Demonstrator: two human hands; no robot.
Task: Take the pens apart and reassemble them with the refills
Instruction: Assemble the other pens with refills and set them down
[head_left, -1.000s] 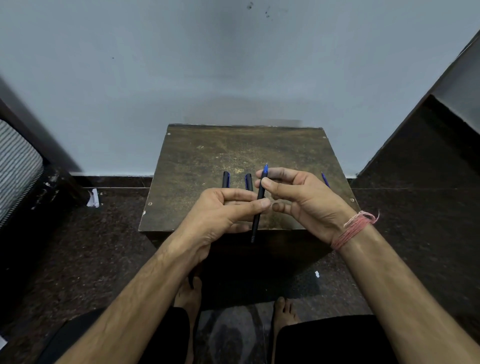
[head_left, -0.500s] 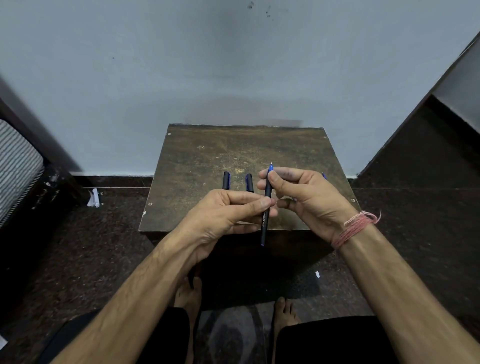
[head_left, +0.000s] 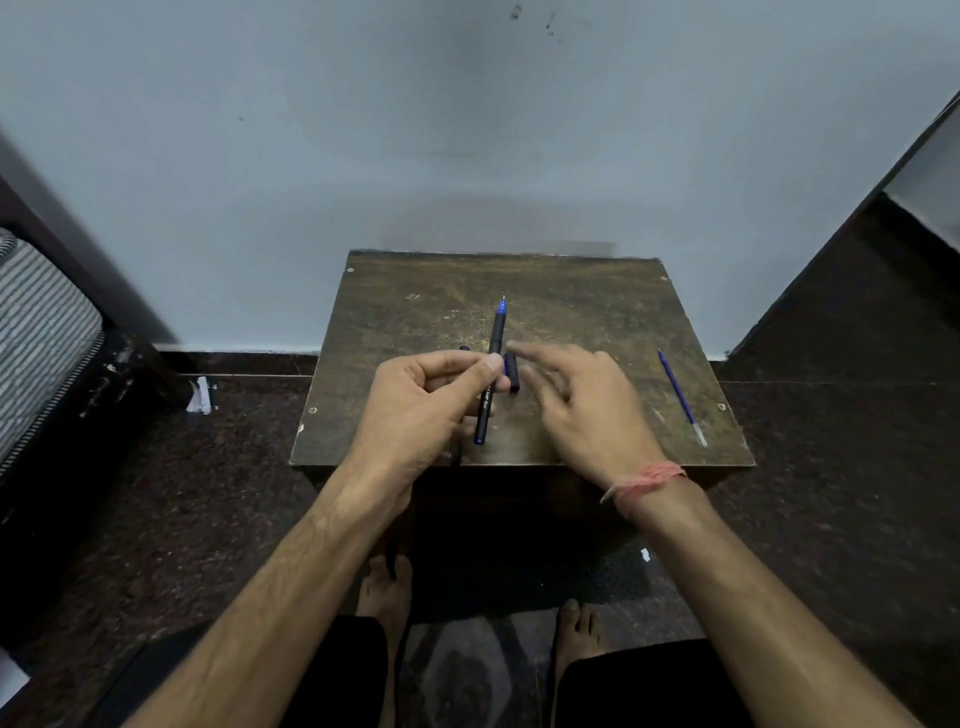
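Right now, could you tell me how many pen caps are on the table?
2: one cap right of the held pen, another peeking above the left hand. More may be hidden.

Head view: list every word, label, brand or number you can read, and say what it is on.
Nothing can be read with certainty.
Pen gripped by the left hand: light printing along the black barrel, too small and blurred to read.
Loose refill on the table: no print visible.
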